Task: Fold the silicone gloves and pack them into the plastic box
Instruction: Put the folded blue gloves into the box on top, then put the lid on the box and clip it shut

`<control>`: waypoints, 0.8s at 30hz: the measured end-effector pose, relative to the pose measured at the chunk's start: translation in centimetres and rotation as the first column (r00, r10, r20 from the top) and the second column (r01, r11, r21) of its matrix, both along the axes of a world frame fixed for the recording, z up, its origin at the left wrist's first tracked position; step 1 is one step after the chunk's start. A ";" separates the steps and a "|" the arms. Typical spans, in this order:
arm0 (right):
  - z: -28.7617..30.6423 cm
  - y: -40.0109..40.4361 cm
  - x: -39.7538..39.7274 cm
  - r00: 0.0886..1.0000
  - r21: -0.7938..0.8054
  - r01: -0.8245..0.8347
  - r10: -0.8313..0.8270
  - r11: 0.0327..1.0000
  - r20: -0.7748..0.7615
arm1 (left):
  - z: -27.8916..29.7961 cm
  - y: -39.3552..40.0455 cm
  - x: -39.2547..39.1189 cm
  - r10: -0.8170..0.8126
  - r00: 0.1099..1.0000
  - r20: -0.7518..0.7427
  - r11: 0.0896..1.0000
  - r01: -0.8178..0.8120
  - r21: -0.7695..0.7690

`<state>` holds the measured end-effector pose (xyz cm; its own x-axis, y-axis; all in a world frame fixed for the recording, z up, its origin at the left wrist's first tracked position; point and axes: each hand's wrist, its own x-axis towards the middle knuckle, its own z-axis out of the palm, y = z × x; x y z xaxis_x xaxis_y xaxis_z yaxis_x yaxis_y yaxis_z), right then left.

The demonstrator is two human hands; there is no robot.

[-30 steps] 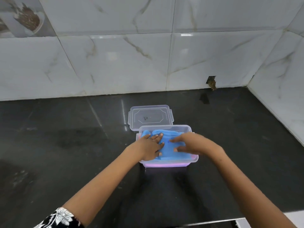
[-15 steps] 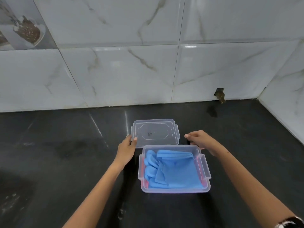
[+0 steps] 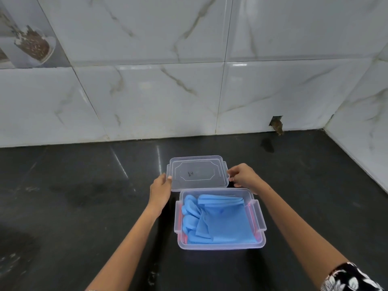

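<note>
Lid [image 3: 197, 174]: clear plastic, rectangular, lying flat on the dark surface [image 3: 73, 206] directly behind the plastic box [image 3: 220, 245]. Small dark handwritten mark near the lid centre, two characters at most, not legible. Raised octagonal outline moulded into the lid panel. No brand or printed label visible anywhere.

Plastic box: translucent, rectangular, open at the top, resting on the surface between the two forearms. Latch tabs on the left and right walls; pink tint along the inner side walls and base edge.

Silicone gloves [image 3: 222, 221]: light blue, folded, lying flat inside the plastic box and filling most of its floor. Finger sections stacked along the left wall, with ribbed bristle texture visible there; cuff layers folded toward the rear wall; a broad smooth panel across the centre and right.

Left hand [image 3: 160, 189]: at the left edge of the lid, thumb on top of the rim, fingers curled under, grip pinching the lid edge.

Right hand [image 3: 244, 175]: at the right edge of the lid, fingertips closed on the side tab, grip pinching the lid.

Floral-print sleeve [image 3: 348, 278]: visible on the right arm at the lower right corner.

Background: grey-veined marble wall tiles [image 3: 189, 80]; a broken notch [image 3: 276, 123] at the tile base, right of centre.
</note>
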<state>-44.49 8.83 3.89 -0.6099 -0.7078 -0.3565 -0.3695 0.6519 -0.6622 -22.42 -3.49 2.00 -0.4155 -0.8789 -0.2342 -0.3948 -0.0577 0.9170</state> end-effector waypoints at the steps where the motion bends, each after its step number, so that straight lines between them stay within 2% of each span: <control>1: 0.3 0.3 0.2 0.999 -0.028 0.006 -0.007 1.000 -0.035 | 0.3 0.1 0.1 0.012 1.000 -0.016 1.000 -0.012 -0.006; 6: 2.9 2.2 1.7 0.978 -0.231 0.024 -0.070 0.973 -0.195 | 3.3 1.3 0.9 0.021 0.997 -0.071 0.998 -0.025 -0.055; 11: 6.2 5.5 4.2 0.915 -0.492 -0.004 -0.195 0.871 -0.353 | 6.8 3.5 2.7 0.047 0.977 -0.209 0.992 -0.070 -0.107; 18: 10.2 10.7 7.1 0.866 -0.698 -0.034 -0.328 0.715 -0.378 | 10.8 8.7 5.5 0.083 0.889 -0.451 0.971 -0.173 -0.163; 21: 11.2 12.3 7.9 0.873 -0.758 0.014 -0.377 0.652 -0.309 | 11.8 10.4 6.3 0.024 0.870 -0.492 0.967 -0.146 -0.211; 24: 11.0 13.3 8.3 0.898 -0.727 0.121 -0.386 0.676 -0.210 | 11.7 11.4 6.6 0.015 0.876 -0.482 0.968 -0.133 -0.211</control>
<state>-36.21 22.10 14.94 -0.7840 -0.4664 0.4097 -0.5332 0.1678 -0.8292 -15.78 7.88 13.69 -0.3561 -0.9156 0.1868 0.0869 0.1666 0.9822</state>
